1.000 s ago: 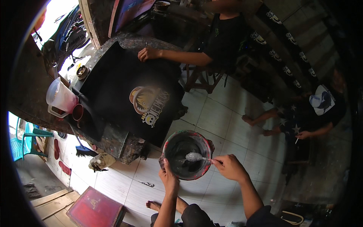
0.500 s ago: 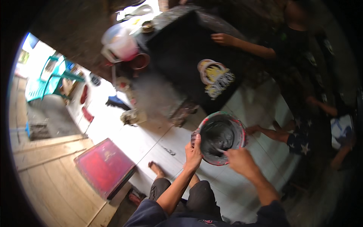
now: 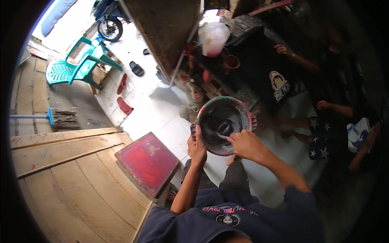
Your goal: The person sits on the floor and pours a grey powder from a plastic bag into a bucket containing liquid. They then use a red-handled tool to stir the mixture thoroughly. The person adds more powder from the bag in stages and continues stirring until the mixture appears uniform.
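Note:
My left hand (image 3: 197,148) grips the near left side of a round tub (image 3: 221,99), thumb at its rim. The tub has a grey-smeared rim with red and green patches and holds thick dark grey paste (image 3: 210,121). It is held up in front of my body, above the floor. My right hand (image 3: 248,144) is closed around the pale handle of a stirring tool (image 3: 227,138), over the near right rim. The tool's working end is down in the swirled paste, so its shape cannot be made out.
Beyond the tub, a dark table carries a printed black cloth (image 3: 259,52), a translucent pitcher (image 3: 214,38) and a brown cup (image 3: 231,62). At left are a red-topped stool (image 3: 148,162), a green chair (image 3: 81,65), a mop (image 3: 65,117) and slippers (image 3: 125,105). Other people (image 3: 324,133) sit at right.
My view has swung, so the table and pitcher now appear farther right. The right hand and tool have shifted within the tub, and the paste's surface is swirled differently. Both hands keep their hold.

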### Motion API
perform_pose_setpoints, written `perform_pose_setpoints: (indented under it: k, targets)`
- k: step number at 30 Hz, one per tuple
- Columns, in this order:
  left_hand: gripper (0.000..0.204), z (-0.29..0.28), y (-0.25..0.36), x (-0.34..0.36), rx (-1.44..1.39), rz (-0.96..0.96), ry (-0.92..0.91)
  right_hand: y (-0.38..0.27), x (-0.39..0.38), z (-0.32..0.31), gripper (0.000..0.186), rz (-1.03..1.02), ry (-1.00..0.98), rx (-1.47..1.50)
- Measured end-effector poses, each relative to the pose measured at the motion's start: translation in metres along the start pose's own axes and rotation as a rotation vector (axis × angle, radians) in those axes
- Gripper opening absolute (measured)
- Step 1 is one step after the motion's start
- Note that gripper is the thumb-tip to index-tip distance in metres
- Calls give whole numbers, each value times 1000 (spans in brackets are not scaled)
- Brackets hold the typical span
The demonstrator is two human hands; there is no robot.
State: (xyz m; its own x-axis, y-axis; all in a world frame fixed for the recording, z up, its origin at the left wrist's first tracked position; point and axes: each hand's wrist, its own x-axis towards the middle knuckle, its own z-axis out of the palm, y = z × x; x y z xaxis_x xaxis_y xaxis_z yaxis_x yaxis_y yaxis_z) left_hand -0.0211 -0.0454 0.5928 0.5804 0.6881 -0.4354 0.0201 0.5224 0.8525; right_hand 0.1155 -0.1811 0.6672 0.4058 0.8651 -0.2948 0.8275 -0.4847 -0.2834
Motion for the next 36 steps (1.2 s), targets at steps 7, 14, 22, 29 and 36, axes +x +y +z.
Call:
perform_pose_setpoints:
  k: [7,14,22,29,36]
  targets:
    - [40,-100,94,33,-100,61,114,-139,102,-32,20,-7,-73,35]
    - [40,-160,131,92,-191,73,128,-202,190,-51,14,-82,-36,-95]
    - [32,-223,201,191,-121,161,190,-212,318,-150,9,-725,225,-574]
    - [29,-263,280,270,-104,185,266,-237,446,-132,19,-853,187,-743]
    - [30,-302,333,363,-1,279,281,-299,535,-169,11,-765,-56,-497]
